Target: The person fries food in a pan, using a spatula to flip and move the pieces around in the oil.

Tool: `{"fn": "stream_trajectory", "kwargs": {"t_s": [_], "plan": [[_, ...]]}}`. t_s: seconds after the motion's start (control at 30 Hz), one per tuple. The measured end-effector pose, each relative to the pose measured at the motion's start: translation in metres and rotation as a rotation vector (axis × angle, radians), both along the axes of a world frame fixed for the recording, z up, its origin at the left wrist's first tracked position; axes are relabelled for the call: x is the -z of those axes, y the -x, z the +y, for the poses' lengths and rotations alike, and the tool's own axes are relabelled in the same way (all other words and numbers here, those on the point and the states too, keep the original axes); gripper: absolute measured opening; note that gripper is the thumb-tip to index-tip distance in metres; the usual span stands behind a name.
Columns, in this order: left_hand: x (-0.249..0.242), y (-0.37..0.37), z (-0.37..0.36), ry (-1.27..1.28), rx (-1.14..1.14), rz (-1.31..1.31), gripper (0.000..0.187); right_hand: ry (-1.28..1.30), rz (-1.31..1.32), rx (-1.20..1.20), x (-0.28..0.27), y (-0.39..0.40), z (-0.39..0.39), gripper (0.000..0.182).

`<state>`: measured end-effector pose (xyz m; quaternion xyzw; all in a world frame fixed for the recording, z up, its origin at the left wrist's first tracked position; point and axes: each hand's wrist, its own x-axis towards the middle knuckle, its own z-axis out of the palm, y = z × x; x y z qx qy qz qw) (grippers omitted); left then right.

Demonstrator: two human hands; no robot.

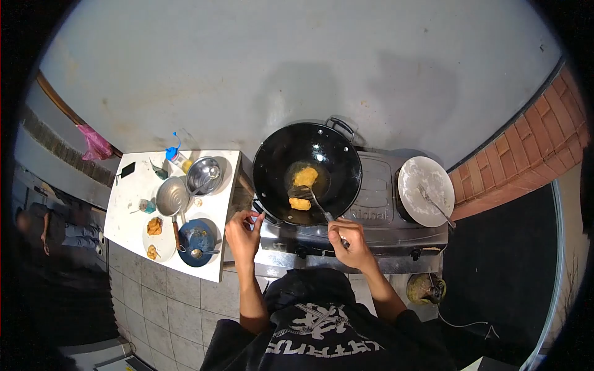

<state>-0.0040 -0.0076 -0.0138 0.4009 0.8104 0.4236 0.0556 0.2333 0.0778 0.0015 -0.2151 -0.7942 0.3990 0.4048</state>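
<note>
We hold a spatula point(317, 203) in our right hand point(348, 240), grip pinched around its handle, the blade touching the lower of two golden pieces point(300, 203) frying in the black wok point(272, 162) on the stove point(377, 198). Our left hand point(242, 233) rests near the wok's near handle, fingers loosely spread (whether they touch it we cannot tell). A white plate point(416, 179) with a fork sits on the right burner; bowls crowd the white counter point(130, 204).

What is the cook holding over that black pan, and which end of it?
The right hand grips a fork by its handle end, tines at the food in the wok. The left hand rests at the wok's near handle.
</note>
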Motion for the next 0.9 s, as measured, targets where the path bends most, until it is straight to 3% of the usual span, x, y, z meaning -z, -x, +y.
{"fn": "stream_trajectory", "kwargs": {"t_s": [0.9], "plan": [[0.003,0.000,0.000,-0.016,0.023,-0.021,0.021,0.110,0.060,-0.016,0.009,-0.010,0.007,0.039]]}}
